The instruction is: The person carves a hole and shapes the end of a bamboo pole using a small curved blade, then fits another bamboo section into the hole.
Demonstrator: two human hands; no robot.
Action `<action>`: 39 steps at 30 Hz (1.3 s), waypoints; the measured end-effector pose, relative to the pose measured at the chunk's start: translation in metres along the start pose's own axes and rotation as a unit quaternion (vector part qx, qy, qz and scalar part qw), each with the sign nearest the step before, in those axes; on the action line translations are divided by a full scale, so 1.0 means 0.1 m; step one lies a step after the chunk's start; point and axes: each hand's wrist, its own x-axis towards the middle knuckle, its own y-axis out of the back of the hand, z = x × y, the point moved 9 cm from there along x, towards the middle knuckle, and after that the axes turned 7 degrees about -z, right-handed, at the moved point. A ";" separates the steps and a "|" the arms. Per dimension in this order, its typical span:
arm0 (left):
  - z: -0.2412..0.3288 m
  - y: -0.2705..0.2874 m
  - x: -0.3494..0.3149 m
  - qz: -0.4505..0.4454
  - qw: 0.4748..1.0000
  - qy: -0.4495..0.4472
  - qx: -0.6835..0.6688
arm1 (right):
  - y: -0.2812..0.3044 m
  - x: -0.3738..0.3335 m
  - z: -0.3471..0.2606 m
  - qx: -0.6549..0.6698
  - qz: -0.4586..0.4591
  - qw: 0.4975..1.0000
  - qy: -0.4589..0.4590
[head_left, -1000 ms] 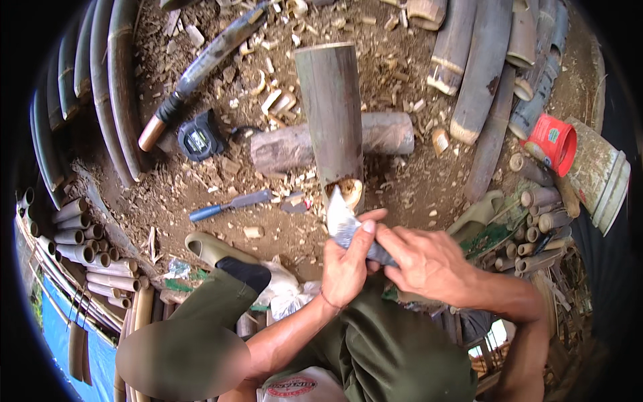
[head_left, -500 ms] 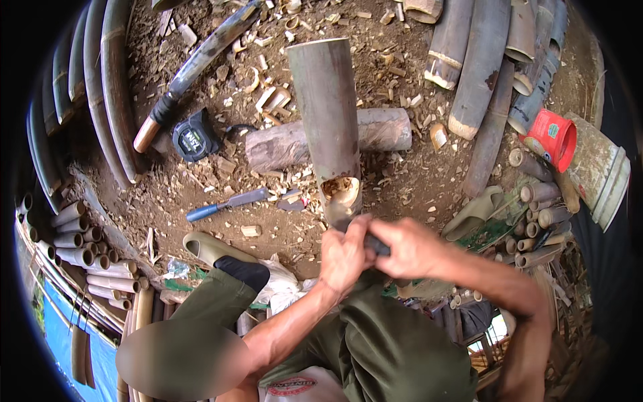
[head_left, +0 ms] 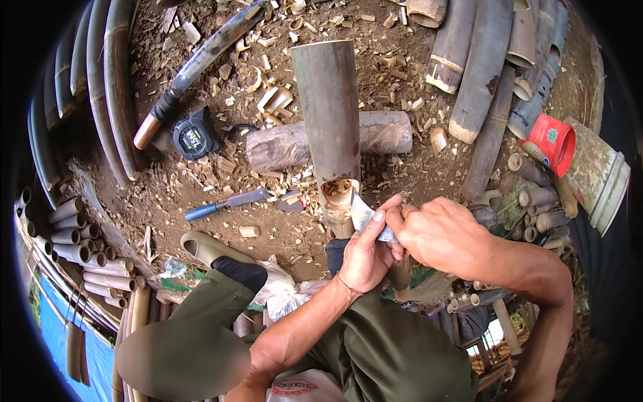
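Observation:
A thick bamboo tube (head_left: pixel 327 107) points away from me, its near end carved open in a pale notch (head_left: pixel 339 194). Just beside that notch is the pointed grey blade of a knife (head_left: pixel 362 213). My left hand (head_left: pixel 367 258) has its thumb and fingers closed about the blade, palm partly turned up. Curled in a fist, my right hand (head_left: pixel 442 234) grips the knife at its near end; the handle is hidden by the fingers. Under the tube lies a shorter bamboo log (head_left: pixel 278 147), set crosswise on the dirt.
Left of the tube lie a blue-handled chisel (head_left: pixel 228 204), a black tape measure (head_left: pixel 196 135) and a long blade with a wooden handle (head_left: pixel 194 74). Bamboo poles (head_left: pixel 479 67) lie at far right, near a red container (head_left: pixel 553 144) and a dirty white bucket (head_left: pixel 599 181). Wood chips litter the dirt.
The knife has come out of the notch toward the right and its blade is turned up into view. My right hand has moved right; my left hand has moved right and rolled palm up.

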 end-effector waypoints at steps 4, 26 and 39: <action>0.21 0.19 -0.17 0.074 0.986 -0.034 0.148 | -0.21 0.09 0.01 0.165 -0.049 0.985 -0.017; 0.42 0.22 -0.29 0.181 0.935 0.011 0.304 | -0.48 0.17 0.07 0.323 -0.005 0.946 -0.038; 1.12 0.18 -0.28 0.095 0.621 0.042 0.777 | -0.84 0.46 -0.31 0.563 0.264 0.773 -0.123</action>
